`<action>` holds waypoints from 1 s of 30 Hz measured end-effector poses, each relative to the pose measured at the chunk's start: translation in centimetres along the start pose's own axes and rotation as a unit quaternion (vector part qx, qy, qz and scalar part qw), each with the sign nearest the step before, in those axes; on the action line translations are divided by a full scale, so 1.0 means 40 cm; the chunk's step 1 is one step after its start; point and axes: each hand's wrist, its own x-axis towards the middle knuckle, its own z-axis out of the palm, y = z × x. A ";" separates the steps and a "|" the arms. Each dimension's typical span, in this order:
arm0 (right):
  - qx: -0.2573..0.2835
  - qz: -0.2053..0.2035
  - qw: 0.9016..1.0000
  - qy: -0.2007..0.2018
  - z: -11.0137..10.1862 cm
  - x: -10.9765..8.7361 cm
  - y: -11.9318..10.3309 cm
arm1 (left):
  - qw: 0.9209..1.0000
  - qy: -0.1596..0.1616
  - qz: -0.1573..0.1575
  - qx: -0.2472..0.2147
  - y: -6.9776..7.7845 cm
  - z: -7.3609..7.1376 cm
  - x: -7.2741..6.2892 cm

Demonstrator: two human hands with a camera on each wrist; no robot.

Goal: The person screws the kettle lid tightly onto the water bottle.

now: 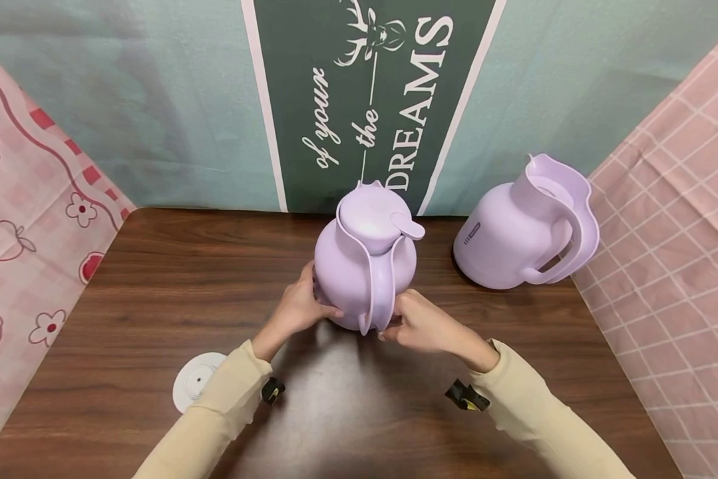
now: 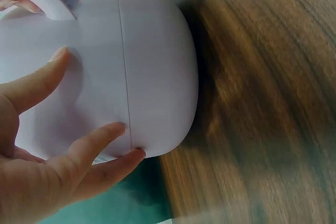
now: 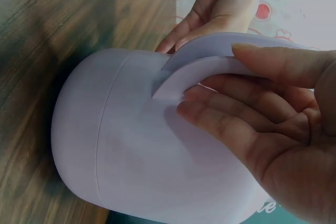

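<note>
A lilac thermos jug [image 1: 364, 266] with its lid [image 1: 372, 216] on stands at the middle of the table, its handle [image 1: 382, 286] toward me. My left hand [image 1: 301, 299] holds the jug's left side low down. In the left wrist view its thumb and fingertips touch the body, near the seam above the base. From the other side my right hand [image 1: 424, 322] grips the handle. The right wrist view shows its fingers [image 3: 231, 124] passing under the handle and its thumb [image 3: 278, 64] on top. The jug's far side is hidden.
A second lilac thermos jug [image 1: 514, 233], with no lid over its mouth, stands at the back right. A white round disc [image 1: 191, 382] lies at the left, partly covered by my left sleeve. Cloth backdrops [image 1: 185, 133] rise around the brown wooden table [image 1: 173, 279].
</note>
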 end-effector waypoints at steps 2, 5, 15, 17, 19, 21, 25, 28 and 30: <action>-0.006 -0.003 1.000 0.000 0.000 0.009 -0.002 | 1.000 0.001 -0.003 0.002 -0.004 -0.006 0.002; -0.014 -0.004 1.000 0.000 0.001 0.024 -0.005 | 1.000 0.000 -0.006 0.003 -0.009 -0.017 0.005; -0.018 0.001 1.000 -0.012 0.012 0.080 -0.008 | 1.000 -0.007 -0.012 -0.010 -0.025 -0.066 0.014; -0.018 -0.001 1.000 -0.013 0.015 0.093 -0.010 | 1.000 -0.007 -0.015 -0.011 -0.028 -0.076 0.015; -0.016 -0.002 1.000 -0.014 0.018 0.106 -0.011 | 1.000 -0.008 -0.017 -0.010 -0.031 -0.086 0.017; -0.015 -0.003 1.000 -0.015 0.021 0.118 -0.012 | 1.000 -0.008 -0.018 -0.008 -0.035 -0.096 0.020; -0.013 0.000 1.000 -0.016 0.027 0.141 -0.013 | 1.000 -0.004 -0.022 -0.002 -0.045 -0.112 0.024; -0.014 0.001 1.000 -0.017 0.031 0.157 -0.014 | 1.000 -0.003 -0.023 -0.001 -0.052 -0.124 0.028; -0.013 0.000 1.000 -0.018 0.033 0.166 -0.015 | 1.000 -0.003 -0.023 -0.001 -0.054 -0.132 0.031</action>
